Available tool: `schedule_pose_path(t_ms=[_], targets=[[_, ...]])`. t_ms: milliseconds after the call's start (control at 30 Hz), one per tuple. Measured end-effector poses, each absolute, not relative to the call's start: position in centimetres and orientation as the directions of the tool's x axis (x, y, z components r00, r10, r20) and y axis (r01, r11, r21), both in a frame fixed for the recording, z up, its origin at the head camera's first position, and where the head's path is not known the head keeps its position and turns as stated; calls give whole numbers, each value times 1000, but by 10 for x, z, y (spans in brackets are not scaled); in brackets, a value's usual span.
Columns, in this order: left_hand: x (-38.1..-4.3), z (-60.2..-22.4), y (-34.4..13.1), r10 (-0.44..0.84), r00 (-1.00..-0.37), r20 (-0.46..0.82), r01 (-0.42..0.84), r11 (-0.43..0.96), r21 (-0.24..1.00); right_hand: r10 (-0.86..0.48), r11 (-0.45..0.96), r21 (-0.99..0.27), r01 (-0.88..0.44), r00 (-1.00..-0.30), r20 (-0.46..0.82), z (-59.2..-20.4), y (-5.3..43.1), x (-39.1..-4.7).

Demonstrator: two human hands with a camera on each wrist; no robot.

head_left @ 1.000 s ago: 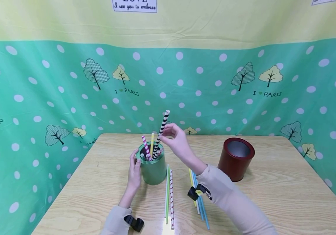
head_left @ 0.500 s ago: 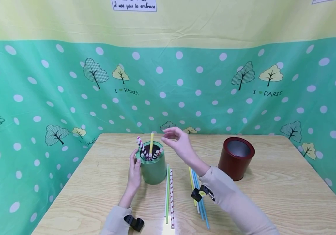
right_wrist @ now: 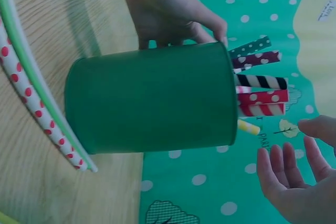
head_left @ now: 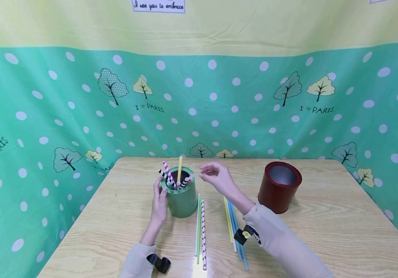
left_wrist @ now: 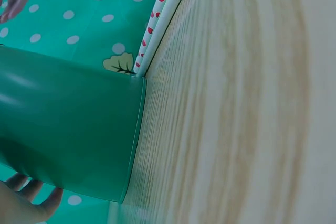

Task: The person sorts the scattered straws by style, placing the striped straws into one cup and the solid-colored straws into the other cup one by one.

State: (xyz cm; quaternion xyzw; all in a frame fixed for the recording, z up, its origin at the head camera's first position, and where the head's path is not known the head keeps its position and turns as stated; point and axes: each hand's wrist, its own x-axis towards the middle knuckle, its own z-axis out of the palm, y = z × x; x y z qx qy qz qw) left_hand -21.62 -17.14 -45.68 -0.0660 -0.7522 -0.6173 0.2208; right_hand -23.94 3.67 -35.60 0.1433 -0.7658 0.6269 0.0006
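My left hand (head_left: pixel 159 202) holds the left side of a green canister (head_left: pixel 182 204), the thumb near its rim. In the left wrist view its fingertips (left_wrist: pixel 51 200) touch the canister wall. Several paper straws stand in the canister: a yellow straw (head_left: pixel 179 166) upright, a pink-striped straw (head_left: pixel 166 168) and a black-and-white striped straw (head_left: pixel 162 173) leaning left, plus shorter-showing ones at the rim. My right hand (head_left: pixel 221 180) hovers right of the canister, fingers loosely bent, holding nothing. In the right wrist view this right hand (right_wrist: pixel 296 184) is apart from the straw tops.
Right of the green canister lie a green straw (head_left: pixel 198 235), a red-dotted straw (head_left: pixel 203 239) and a white one. Blue straws (head_left: pixel 239 241), a yellow straw (head_left: pixel 228 222) and a white one lie near the right forearm. A dark red canister (head_left: pixel 277 197) stands at right. A polka-dot cloth (head_left: pixel 213 96) hangs behind the table.
My right hand has let go of the black-and-white striped straw and drawn away right and down. That straw has tipped to the canister's left side. My left hand has stayed in place.
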Motion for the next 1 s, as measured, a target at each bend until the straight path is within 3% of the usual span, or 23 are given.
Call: schedule_pose_path(t_ms=[200, 433, 600, 1000], targets=[[-216, -456, -170, -170, -894, 415, 375, 225, 899, -234, 241, -954, -179, -965, 122, -371, 40, -239], [-219, -460, -171, -180, -849, 496, 449, 250, 858, -263, 267, -951, -155, -961, 83, -390, 42, -239], [-213, -450, -168, -180, -885, 429, 386, 231, 893, -293, 293, -945, -146, -954, 57, -390, 43, -231], [-218, -454, -171, -172, -898, 405, 367, 216, 905, -383, 356, -912, -205, -922, 58, -418, 44, -234]])
